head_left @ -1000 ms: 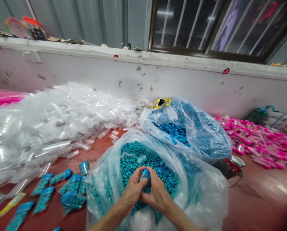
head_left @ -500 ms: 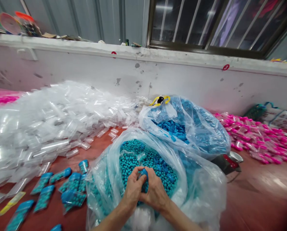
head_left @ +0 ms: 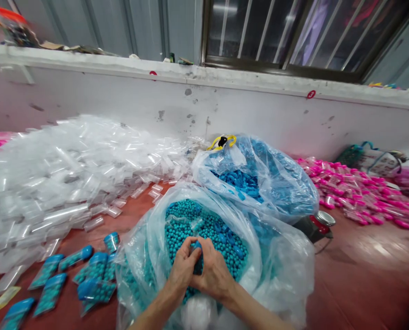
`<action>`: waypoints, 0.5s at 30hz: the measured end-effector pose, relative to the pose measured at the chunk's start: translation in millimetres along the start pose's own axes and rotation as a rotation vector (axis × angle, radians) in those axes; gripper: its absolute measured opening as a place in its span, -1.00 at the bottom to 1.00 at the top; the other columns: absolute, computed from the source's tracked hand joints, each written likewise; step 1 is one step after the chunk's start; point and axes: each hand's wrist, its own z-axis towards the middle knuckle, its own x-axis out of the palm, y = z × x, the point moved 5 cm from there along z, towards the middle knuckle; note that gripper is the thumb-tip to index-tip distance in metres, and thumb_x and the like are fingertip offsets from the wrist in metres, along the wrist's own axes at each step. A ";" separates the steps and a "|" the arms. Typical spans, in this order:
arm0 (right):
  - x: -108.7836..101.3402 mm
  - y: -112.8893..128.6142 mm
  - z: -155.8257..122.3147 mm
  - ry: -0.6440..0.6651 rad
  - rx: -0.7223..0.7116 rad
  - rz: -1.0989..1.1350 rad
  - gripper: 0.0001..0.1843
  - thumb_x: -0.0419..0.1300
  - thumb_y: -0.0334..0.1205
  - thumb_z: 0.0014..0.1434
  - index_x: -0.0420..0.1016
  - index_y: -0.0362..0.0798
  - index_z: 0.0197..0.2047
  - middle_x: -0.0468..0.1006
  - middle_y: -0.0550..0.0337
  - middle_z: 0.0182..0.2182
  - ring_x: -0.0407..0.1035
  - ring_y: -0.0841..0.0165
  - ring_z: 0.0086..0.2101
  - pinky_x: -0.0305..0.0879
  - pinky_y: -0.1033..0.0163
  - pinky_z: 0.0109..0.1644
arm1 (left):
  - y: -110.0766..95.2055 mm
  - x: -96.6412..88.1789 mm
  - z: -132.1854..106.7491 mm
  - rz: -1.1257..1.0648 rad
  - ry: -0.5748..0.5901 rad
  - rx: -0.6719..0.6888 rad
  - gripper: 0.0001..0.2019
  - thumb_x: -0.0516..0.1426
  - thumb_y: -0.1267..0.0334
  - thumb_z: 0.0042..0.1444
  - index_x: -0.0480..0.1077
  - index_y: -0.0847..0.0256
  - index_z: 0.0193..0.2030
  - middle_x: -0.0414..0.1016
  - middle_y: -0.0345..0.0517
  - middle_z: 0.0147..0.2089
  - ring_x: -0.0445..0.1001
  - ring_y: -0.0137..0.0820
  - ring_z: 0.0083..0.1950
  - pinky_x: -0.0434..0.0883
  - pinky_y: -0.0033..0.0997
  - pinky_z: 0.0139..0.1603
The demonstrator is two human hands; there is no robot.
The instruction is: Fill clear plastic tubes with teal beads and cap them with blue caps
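Note:
My left hand (head_left: 182, 266) and my right hand (head_left: 214, 271) meet above the open plastic bag (head_left: 156, 229) of teal beads (head_left: 182, 236). Between them, both sets of fingers grip a small container with a blue cap (head_left: 198, 245); its body is mostly hidden by my hands. Several loose blue caps (head_left: 237, 251) and a clear tube (head_left: 196, 224) lie on the beads. Left of the bag, several clear tubes filled with teal beads and topped with blue caps (head_left: 51, 293) lie on the red table.
A large heap of clear plastic tubes (head_left: 70, 169) spreads along the left. Behind the bead bag sits another bag (head_left: 283, 178), with blue caps (head_left: 240, 182) inside. Pink-capped tubes (head_left: 355, 192) lie at right, near a dark device with a round metal top (head_left: 324, 218). A wall (head_left: 259, 110) runs behind.
The whole scene has shifted left in view as the head turned slightly right. Both hands keep their hold on the blue-capped container, with little change in finger position.

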 end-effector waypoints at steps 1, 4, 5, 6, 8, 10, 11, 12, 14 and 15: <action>2.3 -0.6 0.5 0.001 -0.001 -0.010 -0.21 0.24 -0.18 -0.21 0.09 -0.17 0.10 0.34 -0.11 -0.10 0.34 0.11 -0.16 0.31 0.05 -0.15 | 1.5 -0.2 0.2 0.023 -0.024 0.004 -0.71 0.11 0.07 -0.09 0.31 0.19 -0.27 0.34 -0.30 -0.52 0.31 -0.45 -0.45 0.25 -0.49 -0.38; 11.3 -1.2 -0.6 0.042 0.002 -0.007 -0.18 0.26 -0.14 -0.21 0.09 -0.21 0.12 0.33 -0.16 -0.08 0.33 0.08 -0.14 0.30 0.04 -0.12 | 5.0 -3.2 -0.2 0.112 -0.077 0.053 -0.75 0.09 0.09 -0.08 0.31 0.18 -0.30 0.31 -0.32 -0.54 0.29 -0.45 -0.47 0.26 -0.49 -0.39; 13.6 -0.5 -1.5 0.065 0.005 0.006 -0.16 0.26 -0.13 -0.20 0.08 -0.22 0.14 0.32 -0.18 -0.06 0.32 0.08 -0.13 0.29 0.04 -0.11 | 5.0 -5.6 -0.8 0.139 -0.087 0.076 -0.76 0.08 0.10 -0.07 0.31 0.18 -0.30 0.31 -0.31 -0.53 0.29 -0.44 -0.46 0.27 -0.48 -0.38; 15.4 0.9 -2.2 0.098 0.000 0.024 -0.13 0.26 -0.12 -0.19 0.05 -0.22 0.17 0.31 -0.17 -0.04 0.32 0.09 -0.12 0.28 0.05 -0.10 | 3.8 -8.9 -1.6 0.164 -0.087 0.100 -0.77 0.07 0.10 -0.06 0.31 0.19 -0.30 0.33 -0.29 -0.51 0.30 -0.44 -0.44 0.29 -0.47 -0.35; 15.9 4.4 -2.2 0.186 -0.040 0.066 -0.06 0.26 -0.10 -0.15 -0.05 -0.16 0.23 0.30 -0.12 0.00 0.32 0.12 -0.10 0.28 0.10 -0.10 | -1.5 -19.2 -4.0 0.218 -0.058 0.127 -0.75 0.07 0.09 -0.06 0.32 0.19 -0.29 0.34 -0.28 -0.50 0.32 -0.43 -0.42 0.31 -0.46 -0.34; 10.0 3.0 1.8 0.242 -0.070 0.076 -0.03 0.24 -0.08 -0.09 -0.18 -0.11 0.28 0.29 -0.08 0.04 0.29 0.15 -0.05 0.26 0.13 -0.07 | -8.9 -39.0 -7.0 0.282 -0.039 0.097 -0.67 0.06 0.04 -0.06 0.31 0.19 -0.20 0.30 -0.30 -0.53 0.30 -0.44 -0.50 0.32 -0.46 -0.45; 4.4 -2.3 6.2 0.237 -0.050 0.054 -0.07 0.21 -0.07 -0.04 -0.19 -0.11 0.28 0.29 -0.08 0.05 0.28 0.16 -0.02 0.24 0.15 -0.04 | -12.6 -53.8 -8.6 0.314 -0.056 0.062 -0.61 0.05 0.00 -0.06 0.28 0.18 -0.13 0.28 -0.33 -0.55 0.27 -0.46 -0.56 0.29 -0.48 -0.55; -2.4 -10.9 12.0 0.212 0.000 0.010 -0.15 0.16 -0.09 0.03 -0.17 -0.12 0.28 0.30 -0.09 0.05 0.27 0.17 -0.01 0.22 0.16 -0.02 | -16.2 -71.7 -10.3 0.345 -0.096 0.028 -0.55 0.04 -0.04 -0.07 0.26 0.16 -0.07 0.27 -0.34 -0.55 0.23 -0.47 -0.61 0.26 -0.49 -0.62; -17.0 -34.7 25.8 0.131 0.147 -0.140 -0.39 0.02 -0.16 0.17 -0.02 -0.18 0.24 0.37 -0.11 0.00 0.30 0.20 -0.03 0.22 0.18 -0.03 | -24.2 -112.8 -13.8 0.424 -0.221 0.032 -0.51 0.06 -0.08 -0.10 0.26 0.15 -0.06 0.35 -0.29 -0.46 0.27 -0.47 -0.57 0.30 -0.48 -0.59; -22.7 -46.8 32.9 0.102 0.211 -0.240 -0.47 -0.04 -0.19 0.20 0.04 -0.20 0.21 0.41 -0.11 -0.04 0.34 0.21 -0.07 0.24 0.20 -0.07 | -26.7 -133.8 -15.4 0.468 -0.290 0.045 -0.50 0.06 -0.09 -0.11 0.26 0.15 -0.06 0.38 -0.26 -0.43 0.33 -0.43 -0.51 0.34 -0.46 -0.53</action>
